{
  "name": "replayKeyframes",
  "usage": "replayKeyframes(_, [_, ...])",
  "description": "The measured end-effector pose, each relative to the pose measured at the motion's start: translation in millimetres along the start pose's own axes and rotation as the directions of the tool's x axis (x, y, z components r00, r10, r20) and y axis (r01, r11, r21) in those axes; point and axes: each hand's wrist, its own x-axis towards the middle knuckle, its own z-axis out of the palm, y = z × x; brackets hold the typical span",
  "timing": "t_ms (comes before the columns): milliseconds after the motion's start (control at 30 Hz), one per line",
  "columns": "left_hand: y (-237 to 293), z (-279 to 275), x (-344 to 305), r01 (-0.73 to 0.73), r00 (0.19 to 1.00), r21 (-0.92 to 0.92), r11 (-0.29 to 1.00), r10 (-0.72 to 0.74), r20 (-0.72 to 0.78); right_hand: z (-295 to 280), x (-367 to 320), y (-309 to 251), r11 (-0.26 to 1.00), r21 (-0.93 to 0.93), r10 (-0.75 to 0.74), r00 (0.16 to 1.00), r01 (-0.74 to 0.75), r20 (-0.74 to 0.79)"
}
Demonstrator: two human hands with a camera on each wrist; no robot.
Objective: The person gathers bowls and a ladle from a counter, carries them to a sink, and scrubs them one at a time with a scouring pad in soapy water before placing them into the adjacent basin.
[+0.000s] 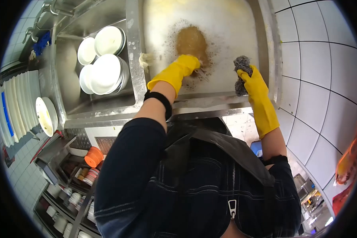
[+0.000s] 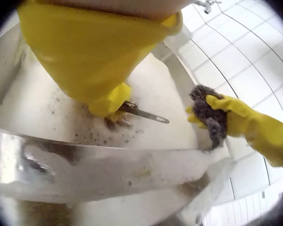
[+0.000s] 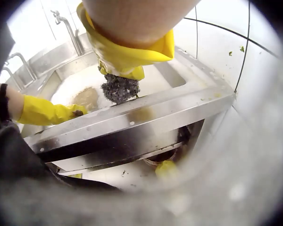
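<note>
My left hand (image 1: 176,70), in a yellow glove, grips a metal utensil whose slotted handle (image 2: 153,117) sticks out to the right in the left wrist view; its other end is hidden. That hand is low in the right-hand sink, at the near edge of a brown patch (image 1: 191,41) in the cloudy water. My right hand (image 1: 258,97), also gloved in yellow, holds a grey steel-wool scourer (image 1: 242,75) over the sink's right front corner. In the right wrist view the scourer (image 3: 120,88) hangs under the glove.
In the left basin (image 1: 65,101) stand stacks of white bowls (image 1: 106,74). A white bowl (image 1: 47,116) and a row of upright plates (image 1: 22,105) are at the far left. White tiled wall (image 1: 309,87) rises close on the right. The sink's metal front rim (image 3: 132,120) runs before me.
</note>
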Motion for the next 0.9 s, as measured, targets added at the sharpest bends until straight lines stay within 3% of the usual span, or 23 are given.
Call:
replayKeyframes(67, [-26.1, 17.3, 12.6, 0.24, 0.965, -0.187, 0.953, -0.255, -0.062, -1.5, 0.4, -7.1, 1.0, 0.013, 0.02, 0.999, -0.021, 0.028])
replayKeyframes(200, [-23.9, 0.2, 0.2, 0.192, 0.967, -0.02, 0.981, -0.192, -0.167, -6.5, -14.7, -21.5, 0.99, 0.135, 0.039, 0.999, -0.042, 0.028])
replayKeyframes(267, [-14.7, -1.4, -7.2, 0.052, 0.9, -0.058, 0.997, -0.072, -0.43, -7.7, -16.9, -21.4, 0.981, 0.185, 0.052, 0.998, -0.054, 0.019])
replayKeyframes(400, [-7.7, -0.2, -2.9, -0.01, 0.959, -0.078, 0.997, -0.013, -0.285, -7.5, -16.7, -18.4, 0.964, 0.251, 0.072, 0.995, -0.087, 0.07])
replayKeyframes(467, [-10.2, -5.2, 4.7, 0.122, 0.987, 0.005, 0.992, -0.121, -0.11, -6.0, -14.1, -18.4, 0.954, 0.281, 0.077, 0.993, -0.099, 0.088])
replayKeyframes(500, [-14.9, -1.6, 9.9, 0.119, 0.987, 0.019, 0.993, -0.116, -0.111, -4.5, -13.0, -17.6, 0.975, 0.212, 0.06, 0.996, -0.072, 0.063])
replayKeyframes(567, [-23.8, 6.8, 23.8, 0.299, 0.946, -0.002, 0.954, -0.296, -0.13, -4.0, -10.4, -20.6, 0.988, 0.153, 0.03, 0.999, -0.033, 0.019])
replayKeyframes(600, [-22.3, -1.6, 20.6, 0.294, 0.947, 0.006, 0.956, -0.29, -0.141, -3.9, -9.6, -23.4, 0.991, 0.126, 0.038, 0.998, -0.045, 0.056])
replayKeyframes(667, [-18.9, -15.1, 3.1, 0.192, 0.938, -0.227, 0.955, -0.246, -0.243, -5.8, -8.6, -23.7, 0.993, 0.102, 0.052, 0.995, -0.06, 0.084])
replayKeyframes(700, [-19.4, -16.8, -1.2, 0.188, 0.941, -0.224, 0.956, -0.241, -0.239, -5.7, -7.4, -24.3, 0.993, 0.11, 0.032, 0.997, -0.04, 0.072])
replayKeyframes(767, [-24.1, -23.1, -11.0, 0.05, 0.9, -0.273, 0.961, -0.162, -0.404, -6.8, -10.3, -30.8, 0.986, 0.163, 0.03, 0.995, -0.045, 0.094])
replayKeyframes(800, [-26.0, -21.0, -13.5, 0.053, 0.9, -0.265, 0.963, -0.161, -0.405, -6.9, -10.1, -33.4, 0.984, 0.171, 0.024, 0.995, -0.04, 0.094])
replayKeyframes(833, [-27.2, -13.7, -15.7, -0.153, 0.811, -0.58, 0.8, -0.233, -0.536, -8.0, -9.6, -34.4, 0.982, 0.184, 0.019, 0.996, -0.036, 0.093])
replayKeyframes(867, [-30.2, -7.2, -17.6, -0.393, 0.71, -0.759, 0.519, -0.354, -0.609, -9.1, -8.9, -35.5, 0.98, 0.195, 0.013, 0.996, -0.031, 0.09])
replayKeyframes(900, [-13.8, -43.7, -39.7, -0.277, 0.77, -0.909, 0.312, -0.494, -0.404, -8.9, -8.7, -36.3, 0.979, 0.202, 0.011, 0.996, -0.029, 0.091])
